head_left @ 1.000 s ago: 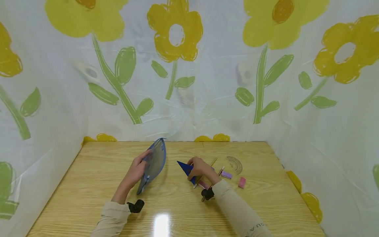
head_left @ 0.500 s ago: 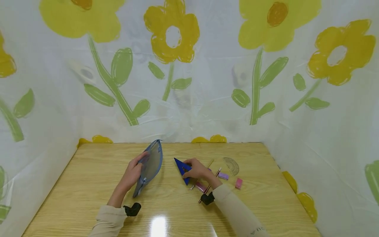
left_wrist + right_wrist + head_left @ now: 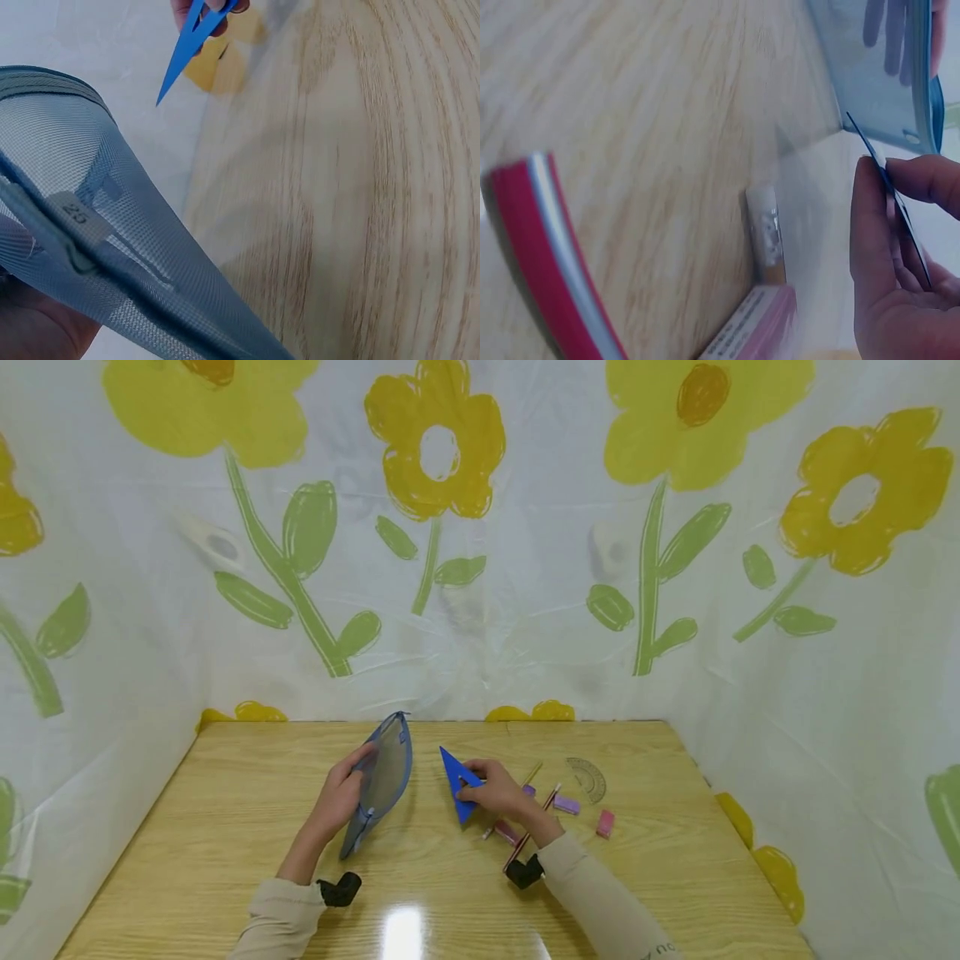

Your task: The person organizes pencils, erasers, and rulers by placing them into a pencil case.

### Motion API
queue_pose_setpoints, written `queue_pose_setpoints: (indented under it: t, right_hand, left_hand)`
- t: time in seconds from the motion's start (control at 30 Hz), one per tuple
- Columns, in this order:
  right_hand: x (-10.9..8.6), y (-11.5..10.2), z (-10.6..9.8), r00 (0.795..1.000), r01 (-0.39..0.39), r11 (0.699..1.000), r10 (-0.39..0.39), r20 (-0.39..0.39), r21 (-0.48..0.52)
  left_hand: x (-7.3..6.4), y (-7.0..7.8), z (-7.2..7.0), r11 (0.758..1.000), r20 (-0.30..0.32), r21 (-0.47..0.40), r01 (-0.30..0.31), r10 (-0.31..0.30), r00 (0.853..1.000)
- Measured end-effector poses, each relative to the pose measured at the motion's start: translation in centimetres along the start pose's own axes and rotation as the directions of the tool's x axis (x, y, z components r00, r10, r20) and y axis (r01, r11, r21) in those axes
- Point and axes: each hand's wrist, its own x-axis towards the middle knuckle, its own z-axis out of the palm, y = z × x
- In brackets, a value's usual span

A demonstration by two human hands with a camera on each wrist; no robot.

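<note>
My left hand (image 3: pixel 339 795) grips a blue mesh zip pouch (image 3: pixel 388 777) by its side, above the left middle of the table. The pouch stands on edge with its mouth parted; a small tag marked 25 (image 3: pixel 77 216) shows in the left wrist view. To its right, my right hand (image 3: pixel 495 789) pinches a blue set square (image 3: pixel 457 785) between thumb and fingers. In the right wrist view the set square (image 3: pixel 889 180) is seen nearly edge-on, its tip pointing toward the pouch (image 3: pixel 870 67). Beneath the right hand lie pencils (image 3: pixel 534 828) and a pink eraser (image 3: pixel 507 833).
A clear protractor (image 3: pixel 588 778) lies at the right of the wooden table (image 3: pixel 225 810). Near it are a purple eraser (image 3: pixel 566 805) and a pink-red eraser (image 3: pixel 605 823). A flowered white curtain (image 3: pixel 540 610) encloses the table's back and sides.
My right hand has lifted the set square off the scattered stationery and turned it more upright, shifting it slightly left toward the pouch. The left hand keeps its hold on the pouch.
</note>
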Motion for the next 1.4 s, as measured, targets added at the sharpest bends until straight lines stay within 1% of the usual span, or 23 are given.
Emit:
queue_pose_setpoints:
  t: [0.13, 0.37, 0.43, 0.7, 0.83, 0.9, 1.07, 1.2, 1.4]
  right_hand:
    - [-0.3, -0.3, 0.2, 1.000, 0.004, 1.000, -0.004, -0.013, 0.017]
    - [-0.4, 0.0, 0.7, 0.999, 0.018, 1.000, -0.018, -0.040, 0.018]
    - [-0.5, 0.0, 0.8, 0.998, 0.033, 0.999, -0.032, -0.048, 0.023]
    - [-0.8, -0.4, 1.7, 0.995, 0.076, 0.990, -0.068, -0.066, 0.116]
    - [-0.9, -1.3, 2.1, 0.993, 0.084, 0.990, -0.073, -0.094, 0.113]
    - [-0.9, -1.9, 2.3, 0.993, 0.076, 0.990, -0.064, -0.103, 0.122]
    - [-0.5, -3.4, 2.6, 0.994, 0.063, 0.978, -0.044, -0.102, 0.198]
    - [0.0, -4.5, 2.8, 0.994, 0.083, 0.969, -0.063, -0.092, 0.233]
    - [0.7, -5.9, 3.3, 0.993, 0.105, 0.964, -0.089, -0.076, 0.244]
  left_hand:
    - [0.0, 0.0, 0.1, 1.000, 0.003, -0.014, 0.004, -0.004, 1.000]
    - [-0.1, 0.1, 0.1, 1.000, -0.009, -0.019, 0.012, -0.012, 1.000]
    - [-0.1, 0.0, 0.1, 1.000, -0.007, -0.021, 0.008, -0.008, 1.000]
    - [-0.1, 0.0, 0.4, 0.998, -0.001, -0.062, -0.005, 0.005, 1.000]
    - [-0.1, -0.1, 0.5, 0.997, -0.008, -0.078, -0.023, 0.022, 1.000]
    - [-0.1, 0.0, 0.6, 0.996, -0.012, -0.083, -0.027, 0.026, 1.000]
    - [-0.1, 0.0, 0.7, 0.996, -0.025, -0.078, -0.037, 0.036, 0.999]
    - [-0.1, -0.1, 0.8, 0.995, -0.023, -0.089, -0.043, 0.041, 0.999]
    - [0.0, -0.3, 0.8, 0.994, -0.024, -0.097, -0.052, 0.050, 0.998]
